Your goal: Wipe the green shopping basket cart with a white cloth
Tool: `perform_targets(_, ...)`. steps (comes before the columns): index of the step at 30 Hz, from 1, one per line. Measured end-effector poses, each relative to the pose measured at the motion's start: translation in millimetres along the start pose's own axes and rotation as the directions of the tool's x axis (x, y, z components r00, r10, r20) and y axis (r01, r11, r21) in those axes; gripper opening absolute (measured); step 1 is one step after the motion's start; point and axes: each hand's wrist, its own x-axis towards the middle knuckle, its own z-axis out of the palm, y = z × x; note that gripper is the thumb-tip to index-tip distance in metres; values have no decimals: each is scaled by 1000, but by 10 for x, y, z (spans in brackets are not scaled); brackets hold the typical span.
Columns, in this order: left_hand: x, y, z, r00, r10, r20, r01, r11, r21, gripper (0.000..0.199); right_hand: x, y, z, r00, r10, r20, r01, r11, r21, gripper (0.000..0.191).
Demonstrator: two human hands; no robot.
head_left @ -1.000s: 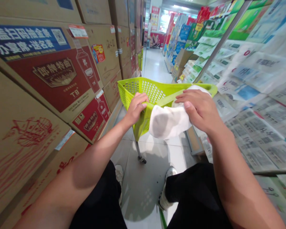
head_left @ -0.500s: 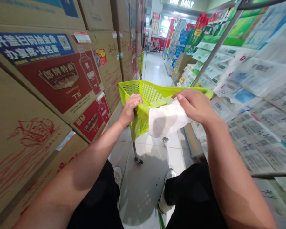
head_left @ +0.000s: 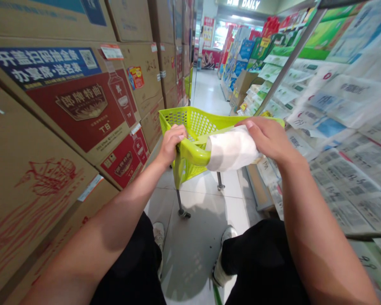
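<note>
A lime-green shopping cart (head_left: 206,120) with a perforated plastic basket stands in front of me. Around the left end of its handle, my left hand (head_left: 173,143) is closed. My right hand (head_left: 266,134) presses a white cloth (head_left: 231,148) onto the handle, thumb on top and the other fingers hidden behind it. The cloth wraps over the middle and right of the handle bar. Between my left hand and the cloth, a stretch of bare green handle (head_left: 195,153) shows, shiny on its surface.
Stacked cardboard cartons (head_left: 82,101) wall the aisle on the left. On the right, packs of tissue (head_left: 343,93) fill a slanted display beside a metal pole (head_left: 288,61). A brown box (head_left: 245,82) stands further along the tiled floor (head_left: 206,91). Cart casters (head_left: 184,214) rest near my shoes.
My right hand has slid the cloth to the right along the handle, baring more of the green bar. My left hand keeps its grip at the left end.
</note>
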Motion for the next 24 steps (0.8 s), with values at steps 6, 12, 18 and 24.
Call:
perform_targets(6, -8, 32, -28, 1000, 0, 18, 0, 1000, 2, 35, -7, 260, 5, 990, 141, 2, -141, 985, 100, 68)
perform_targets(12, -34, -15, -113, 1000, -29, 8, 29, 1000, -4, 48, -119, 600, 154, 978, 194, -72, -194, 981, 9, 78)
perform_targets(18, -56, -52, -174, 995, -7, -102, 6, 1000, -16, 54, -237, 711, 333, 960, 132, -247, -168, 977, -132, 86)
perform_targets(24, -44, -74, -273, 966, -52, -253, 67, 997, 49, 50, -274, 426, 344, 946, 174, -274, -230, 955, -188, 73)
